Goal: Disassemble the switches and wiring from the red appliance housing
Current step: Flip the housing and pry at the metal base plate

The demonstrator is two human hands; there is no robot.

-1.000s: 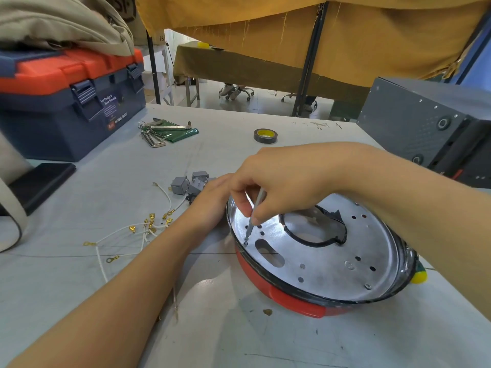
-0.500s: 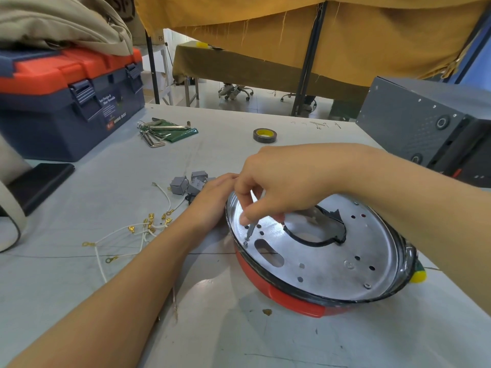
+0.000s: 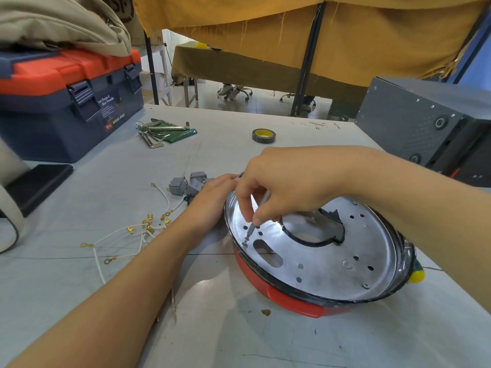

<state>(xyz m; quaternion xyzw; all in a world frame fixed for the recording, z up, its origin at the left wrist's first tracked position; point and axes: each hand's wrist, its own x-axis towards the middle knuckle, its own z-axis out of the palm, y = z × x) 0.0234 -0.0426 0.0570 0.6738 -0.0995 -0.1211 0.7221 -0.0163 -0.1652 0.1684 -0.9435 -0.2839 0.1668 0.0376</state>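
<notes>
Two bare hands work at the red appliance housing (image 3: 289, 301), which sits on the grey bench (image 3: 79, 288) right of centre, tilted, its silver metal plate (image 3: 318, 261) facing up. Right hand (image 3: 289, 187) reaches over the plate from the right; fingers curled, the grip pinched tight on a thin screwdriver (image 3: 255, 221) whose tip meets a screw (image 3: 244, 243) near the plate's left edge. Left hand (image 3: 210, 200) rests at the housing's left rim; whether its fingers are curled round the rim or lie straight I cannot tell, the right hand hides them.

Removed parts lie on the bench left of the housing: grey switches (image 3: 186, 184) just beyond the left hand, white wires with brass terminals (image 3: 138, 232) nearer the forearm. Farther back: hex keys (image 3: 154, 136) on a green pouch, a roll of tape (image 3: 263, 135), a blue-and-orange toolbox (image 3: 66, 102) at far left. Yellow-tipped object (image 3: 416, 274) pokes out behind the housing's right side.
</notes>
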